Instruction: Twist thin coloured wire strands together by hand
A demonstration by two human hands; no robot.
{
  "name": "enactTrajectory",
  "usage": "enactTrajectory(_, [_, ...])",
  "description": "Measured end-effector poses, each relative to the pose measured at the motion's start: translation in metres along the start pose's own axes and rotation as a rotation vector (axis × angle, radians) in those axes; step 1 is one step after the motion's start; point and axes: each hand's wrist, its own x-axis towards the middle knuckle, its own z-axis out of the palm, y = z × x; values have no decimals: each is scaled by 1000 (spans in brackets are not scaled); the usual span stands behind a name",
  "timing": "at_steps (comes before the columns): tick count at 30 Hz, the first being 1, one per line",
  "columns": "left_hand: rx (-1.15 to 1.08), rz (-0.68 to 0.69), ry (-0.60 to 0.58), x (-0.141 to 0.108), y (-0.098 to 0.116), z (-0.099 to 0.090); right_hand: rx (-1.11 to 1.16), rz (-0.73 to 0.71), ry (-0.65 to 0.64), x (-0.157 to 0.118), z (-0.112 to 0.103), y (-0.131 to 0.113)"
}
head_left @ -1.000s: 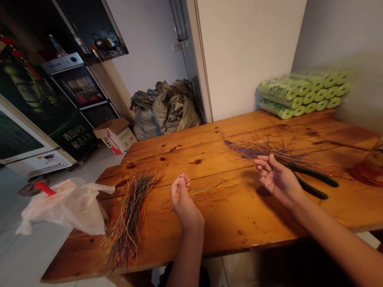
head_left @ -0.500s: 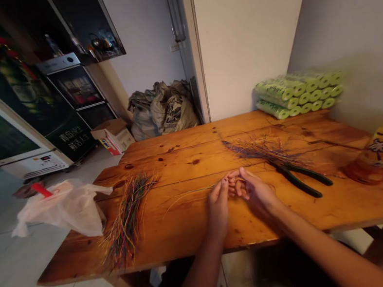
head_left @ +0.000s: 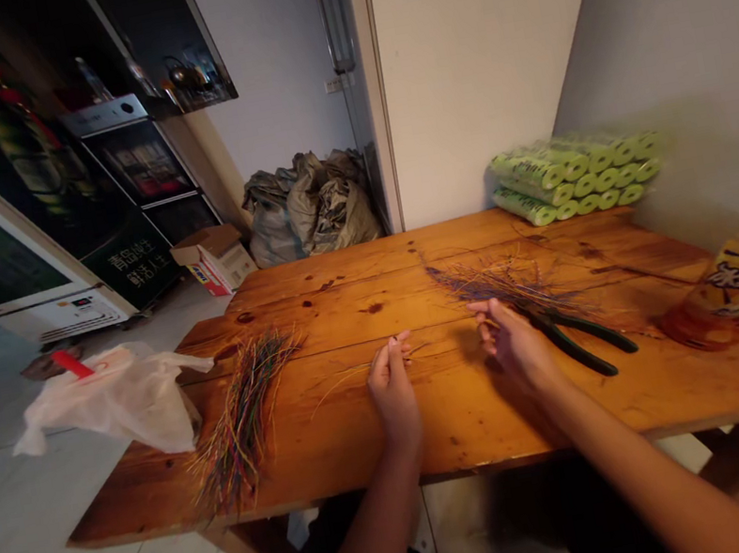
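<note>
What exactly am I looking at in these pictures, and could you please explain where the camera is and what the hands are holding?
These come from a camera worn on a person's head, looking down at their own two bare hands; no machine is involved. On the wooden table lie a loose pile of thin coloured wires, a second bunch of wires and dark-handled pliers. The left hand seems to pinch one thin wire, while the right hand holds nothing visible, close beside the bunch.

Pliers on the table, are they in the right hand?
No, the pliers lie on the wooden table beside the right hand, not held.
</note>
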Motion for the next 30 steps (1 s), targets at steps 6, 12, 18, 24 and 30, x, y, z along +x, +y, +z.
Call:
enactTrajectory(6, [-64, -71, 13, 7, 5, -3, -1318, -310, 380, 21, -68, -11])
enactTrajectory(12, [-108, -117, -25, 9, 3, 2, -1869, -120, 291, 0, -106, -6])
enactTrajectory(18, [-98, -79, -58, 8, 1, 4, -1918, -251, 309, 0, -106, -1])
enactTrajectory(24, [-112, -101, -47, 10, -1, 2, -1614, -341, 432, 2, -110, -5])
enactTrajectory(30, [-290, -154, -70, 14, -3, 5, -372, -240, 533, -10, -79, -16])
